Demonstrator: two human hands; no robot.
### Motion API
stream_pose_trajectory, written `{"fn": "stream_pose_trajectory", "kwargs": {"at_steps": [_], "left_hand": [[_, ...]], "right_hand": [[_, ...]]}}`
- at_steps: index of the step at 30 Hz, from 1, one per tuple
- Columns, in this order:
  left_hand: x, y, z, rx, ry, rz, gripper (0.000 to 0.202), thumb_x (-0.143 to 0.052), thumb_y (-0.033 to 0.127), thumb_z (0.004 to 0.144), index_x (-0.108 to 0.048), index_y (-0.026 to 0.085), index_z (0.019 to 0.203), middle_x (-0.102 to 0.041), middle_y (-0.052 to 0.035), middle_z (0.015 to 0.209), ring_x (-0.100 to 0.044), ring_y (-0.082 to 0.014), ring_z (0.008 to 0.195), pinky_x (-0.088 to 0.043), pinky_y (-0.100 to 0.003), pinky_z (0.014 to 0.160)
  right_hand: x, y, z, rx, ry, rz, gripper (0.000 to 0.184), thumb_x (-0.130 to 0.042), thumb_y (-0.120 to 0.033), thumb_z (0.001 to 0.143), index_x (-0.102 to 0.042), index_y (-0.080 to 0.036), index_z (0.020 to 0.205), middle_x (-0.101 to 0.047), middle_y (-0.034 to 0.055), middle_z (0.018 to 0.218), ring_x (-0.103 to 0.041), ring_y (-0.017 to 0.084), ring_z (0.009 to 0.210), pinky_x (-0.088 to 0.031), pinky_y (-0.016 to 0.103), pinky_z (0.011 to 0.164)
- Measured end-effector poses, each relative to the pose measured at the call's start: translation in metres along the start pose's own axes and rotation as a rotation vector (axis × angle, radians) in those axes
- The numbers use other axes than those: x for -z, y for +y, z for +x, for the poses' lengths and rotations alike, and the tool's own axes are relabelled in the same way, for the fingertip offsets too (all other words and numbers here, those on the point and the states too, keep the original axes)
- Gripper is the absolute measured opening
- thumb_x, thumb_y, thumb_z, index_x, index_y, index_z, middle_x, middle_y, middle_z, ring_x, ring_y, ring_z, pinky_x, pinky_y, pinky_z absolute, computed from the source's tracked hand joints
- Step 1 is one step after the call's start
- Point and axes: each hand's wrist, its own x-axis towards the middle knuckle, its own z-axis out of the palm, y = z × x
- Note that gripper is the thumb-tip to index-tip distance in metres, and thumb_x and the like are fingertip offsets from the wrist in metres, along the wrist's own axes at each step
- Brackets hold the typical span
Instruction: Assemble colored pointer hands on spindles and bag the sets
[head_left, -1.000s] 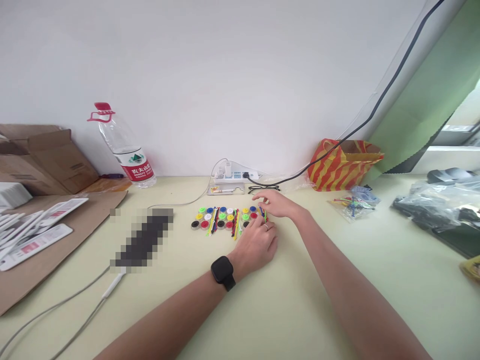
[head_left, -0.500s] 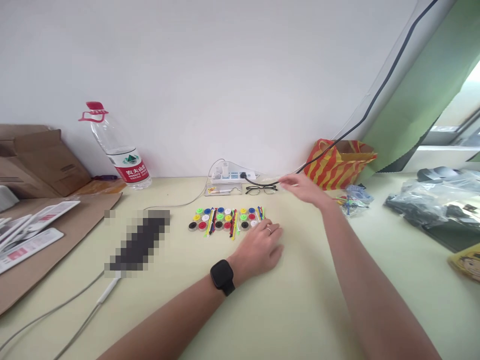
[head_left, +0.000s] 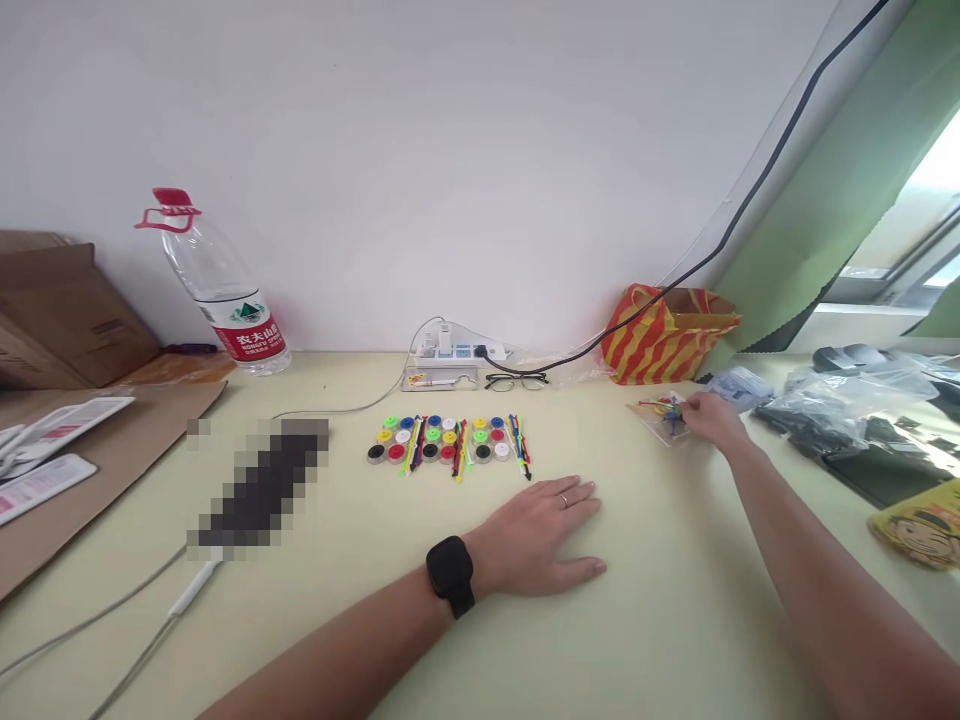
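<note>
My left hand [head_left: 540, 538], with a ring and a black watch [head_left: 450, 568], lies flat on the table, fingers apart and holding nothing. Beyond its fingertips are rows of small round pieces [head_left: 448, 453] with black, red, yellow, green, blue and white tops. Bundles of thin coloured plastic sticks [head_left: 519, 446] lie between and beside these rows. Over on the right, my right hand [head_left: 711, 418] pinches the edge of a clear plastic bag [head_left: 661, 422] with small coloured parts inside. Its fingertips are partly hidden.
At the back stand a power strip [head_left: 480, 352], glasses [head_left: 517, 381] and a striped paper bag [head_left: 660, 340]. A large water bottle [head_left: 244, 325] and cardboard [head_left: 112, 470] are on the left. Plastic-wrapped items [head_left: 847, 400] lie at the right.
My right hand has moved right, from near the glasses to the clear bag, and grips it. My left hand has drawn back from the round pieces and spread flat.
</note>
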Motion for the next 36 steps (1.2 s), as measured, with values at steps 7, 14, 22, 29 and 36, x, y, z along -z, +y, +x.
{"fn": "stream_pose_trajectory", "kwargs": {"at_steps": [7,14,22,29,36], "left_hand": [[0.001,0.001,0.0,-0.003,0.006,-0.011,0.065,-0.056,0.056,0.099,-0.05,0.017,0.15,-0.047,-0.0124,0.16,-0.037,-0.0285,0.153,-0.032,-0.043,0.127],[0.002,0.002,0.001,-0.012,0.014,-0.012,0.064,-0.059,0.054,0.098,-0.052,0.018,0.149,-0.048,-0.0132,0.159,-0.039,-0.0291,0.152,-0.037,-0.045,0.124],[0.004,0.003,0.002,-0.009,0.003,-0.012,0.064,-0.058,0.055,0.098,-0.051,0.018,0.15,-0.048,-0.0121,0.159,-0.039,-0.0284,0.152,-0.036,-0.043,0.124],[0.005,0.005,0.004,-0.001,0.009,-0.009,0.06,-0.06,0.052,0.098,-0.053,0.019,0.147,-0.049,-0.0116,0.159,-0.041,-0.0275,0.151,-0.036,-0.043,0.124],[0.004,0.005,0.003,-0.013,0.03,-0.006,0.059,-0.061,0.051,0.097,-0.054,0.02,0.147,-0.049,-0.012,0.158,-0.042,-0.027,0.15,-0.038,-0.043,0.124]], "right_hand": [[0.007,-0.061,-0.033,0.321,-0.09,0.075,0.023,-0.06,-0.04,0.089,-0.077,-0.024,0.086,-0.078,0.0058,0.092,-0.07,0.024,0.083,-0.049,0.034,0.073],[0.059,-0.114,-0.052,0.576,0.175,-0.079,0.022,-0.056,-0.034,0.092,-0.073,-0.022,0.085,-0.078,0.0073,0.094,-0.067,0.026,0.087,-0.045,0.036,0.077],[0.079,-0.14,-0.053,0.702,0.194,-0.205,0.023,-0.054,-0.03,0.093,-0.07,-0.02,0.081,-0.075,0.0088,0.083,-0.064,0.027,0.086,-0.039,0.038,0.08],[0.08,-0.149,-0.05,0.609,0.162,-0.191,0.023,-0.053,-0.032,0.093,-0.068,-0.021,0.08,-0.074,0.0074,0.08,-0.063,0.025,0.076,-0.037,0.035,0.072],[0.091,-0.141,-0.046,0.643,0.262,-0.213,0.019,-0.055,-0.03,0.09,-0.068,-0.02,0.08,-0.072,0.0084,0.08,-0.062,0.025,0.078,-0.037,0.037,0.077]]}}
